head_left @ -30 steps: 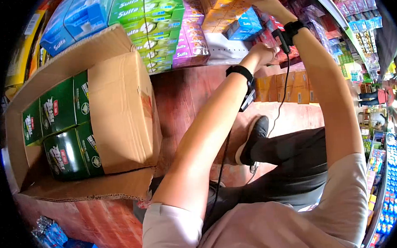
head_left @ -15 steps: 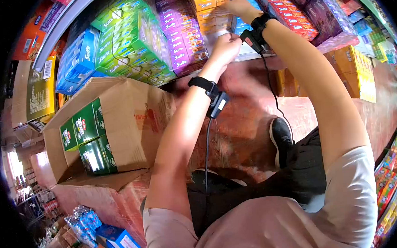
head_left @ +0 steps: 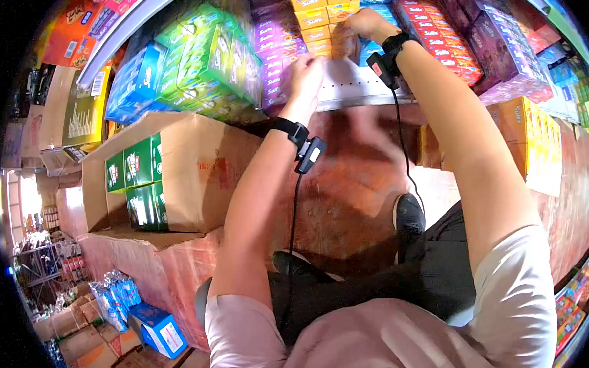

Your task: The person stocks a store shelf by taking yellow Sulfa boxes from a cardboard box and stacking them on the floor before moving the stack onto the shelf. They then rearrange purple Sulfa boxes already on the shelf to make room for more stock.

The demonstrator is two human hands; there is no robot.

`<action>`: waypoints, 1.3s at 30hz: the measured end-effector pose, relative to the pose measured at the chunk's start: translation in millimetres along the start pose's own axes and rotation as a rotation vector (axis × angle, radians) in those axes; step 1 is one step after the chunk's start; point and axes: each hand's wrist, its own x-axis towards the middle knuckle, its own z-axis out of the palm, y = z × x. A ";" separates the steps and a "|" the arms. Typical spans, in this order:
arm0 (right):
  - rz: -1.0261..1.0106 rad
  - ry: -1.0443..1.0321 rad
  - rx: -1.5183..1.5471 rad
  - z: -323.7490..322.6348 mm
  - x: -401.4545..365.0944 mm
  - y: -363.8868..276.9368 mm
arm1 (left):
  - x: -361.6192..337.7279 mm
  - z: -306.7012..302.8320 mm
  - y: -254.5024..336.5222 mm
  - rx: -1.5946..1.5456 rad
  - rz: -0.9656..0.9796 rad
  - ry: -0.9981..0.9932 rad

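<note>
Blurrily, left hand [head_left: 306,71] and right hand [head_left: 365,24] touch glossy rectangular orange cartons [head_left: 315,17]; cannot tell either grip.

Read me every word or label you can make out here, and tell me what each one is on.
"Sulfa": on the orange boxes.
"Sulfa": on the purple boxes.
"Sulfa": on the green boxes and blue boxes.
Too blurred to read: the print on the green packs in the cardboard carton, and the carton's red stamp.
</note>
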 end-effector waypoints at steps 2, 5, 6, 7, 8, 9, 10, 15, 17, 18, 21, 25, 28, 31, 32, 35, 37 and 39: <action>0.021 -0.094 -0.025 -14.3 -11.5 -12.3 | 11.8 0.0 7.1 -0.061 0.051 0.013; 0.063 -0.106 -0.015 -24.3 -22.4 -26.7 | 35.7 6.1 20.6 -0.211 0.104 0.007; 0.109 -0.127 0.017 -30.3 -25.7 -31.0 | 41.8 4.6 27.5 -0.253 0.132 -0.081; 0.024 -0.076 0.062 -33.0 -18.8 -23.9 | 36.0 7.6 44.8 -0.307 0.114 -0.123; -0.061 -0.026 0.106 -33.9 -12.8 -16.5 | 29.9 10.0 61.4 -0.361 0.094 -0.164; -0.060 0.015 0.238 -36.0 -4.9 -10.3 | 30.8 11.6 72.2 -0.351 0.106 -0.193; -0.064 0.056 0.370 -40.0 -2.9 -11.3 | 32.5 11.4 79.2 -0.341 0.117 -0.221; 0.204 -0.017 0.886 -58.9 -20.8 -63.9 | 45.4 7.6 107.8 -0.292 0.098 -0.257; 0.136 -0.145 0.857 -50.3 9.7 -35.5 | 50.6 8.5 111.2 -0.342 0.085 -0.292; 0.127 -0.150 0.803 -49.9 14.9 -40.0 | 53.9 8.8 112.8 -0.368 0.080 -0.308; 0.059 -0.042 0.779 -41.0 -4.2 -77.1 | 73.5 8.0 101.4 -0.299 0.080 -0.295; 0.074 -0.174 0.751 -47.5 -28.6 -93.3 | 72.7 7.8 99.5 -0.277 0.112 -0.269; 0.056 -0.078 0.777 -46.5 -36.7 -103.3 | 53.9 13.0 113.0 -0.275 0.083 -0.241; 0.085 -0.136 0.760 -60.2 -64.1 -115.6 | 46.4 11.3 110.6 -0.303 0.072 -0.267; 0.133 -0.168 0.739 -65.4 -71.8 -119.2 | 43.5 10.8 107.1 -0.305 0.101 -0.292; 0.169 -0.216 0.729 -68.8 -71.9 -109.2 | 10.9 12.1 115.6 -0.279 0.114 -0.261; 0.238 -0.301 0.703 -78.1 -79.4 -111.9 | -9.6 16.7 116.8 -0.286 0.146 -0.212; 0.269 -0.195 0.689 -80.5 -87.8 -117.5 | -25.4 21.6 111.9 -0.291 0.139 -0.166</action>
